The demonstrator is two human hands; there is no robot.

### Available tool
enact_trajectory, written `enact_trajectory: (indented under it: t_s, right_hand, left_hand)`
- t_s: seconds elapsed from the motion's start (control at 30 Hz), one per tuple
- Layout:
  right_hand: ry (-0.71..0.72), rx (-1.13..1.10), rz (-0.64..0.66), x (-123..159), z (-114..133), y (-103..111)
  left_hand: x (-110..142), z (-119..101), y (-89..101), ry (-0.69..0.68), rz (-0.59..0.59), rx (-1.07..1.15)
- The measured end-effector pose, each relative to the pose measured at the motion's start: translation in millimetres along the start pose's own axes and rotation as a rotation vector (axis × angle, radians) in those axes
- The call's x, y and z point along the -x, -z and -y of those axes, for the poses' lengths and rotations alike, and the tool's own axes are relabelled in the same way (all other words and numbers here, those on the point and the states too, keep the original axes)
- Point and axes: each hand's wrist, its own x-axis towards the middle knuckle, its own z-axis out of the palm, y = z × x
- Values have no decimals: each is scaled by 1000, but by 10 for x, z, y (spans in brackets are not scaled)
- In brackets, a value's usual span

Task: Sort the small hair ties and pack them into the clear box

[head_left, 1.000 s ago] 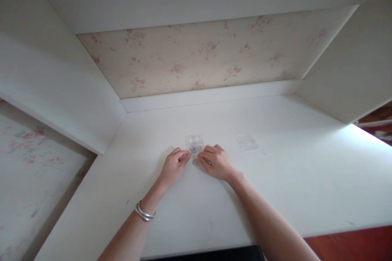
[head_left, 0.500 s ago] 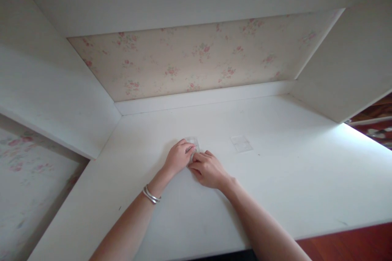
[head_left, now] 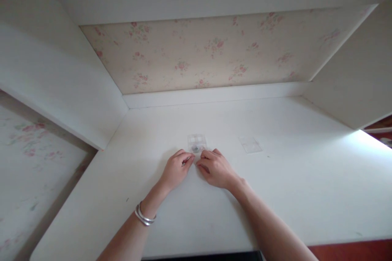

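My left hand (head_left: 177, 167) is bent inward, thumb and fingertips drawn together at the near left corner of a small, shallow, transparent plastic box (head_left: 197, 138). My right hand (head_left: 217, 169) curls at the box's near right corner, thumb tucked close to the forefinger. I cannot tell whether either hand pinches something tiny. The box lies flat, with small greyish and pinkish pieces (head_left: 196, 149) in its near part, too blurred to name.

I judge the box light and stiff, its smooth walls a little slippery and liable to crack if squeezed hard. The side edges look the best hold; a level grip should keep the loose pieces from sliding.

Two silver metal bangles (head_left: 145, 215) circle my left wrist, nearer me than the box. To the box's right, well apart, lies a flat, transparent plastic rectangle (head_left: 251, 145). Under everything is a white desk top (head_left: 294, 187). Behind the box rises a cream wall panel with pink flowers (head_left: 214, 57). My own fingers are the main obstruction, crowding the box's near edge.
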Motion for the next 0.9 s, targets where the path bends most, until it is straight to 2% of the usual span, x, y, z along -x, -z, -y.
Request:
enact_trajectory:
  t_s: [0.27,0.4,0.57,0.77,0.9]
  right_hand:
    - [-50,-66,-96,-16,3,-49]
    - [-135,-117,-255,-33,-63,-94]
    - [-286,-113,-443,-59,-155,-154]
    - [-355,-72,-468,-88,-230,-205]
    - [-407,-121,-554,-90,-231,-153]
  left_hand:
    - [29,28,8,27,32,34]
    - [57,40,-12,14,50,-2]
    - [102,9,-19,-93,148,-165]
    - [114,8,-25,-132,174,-239]
    - [111,13,-29,-118,162,-197]
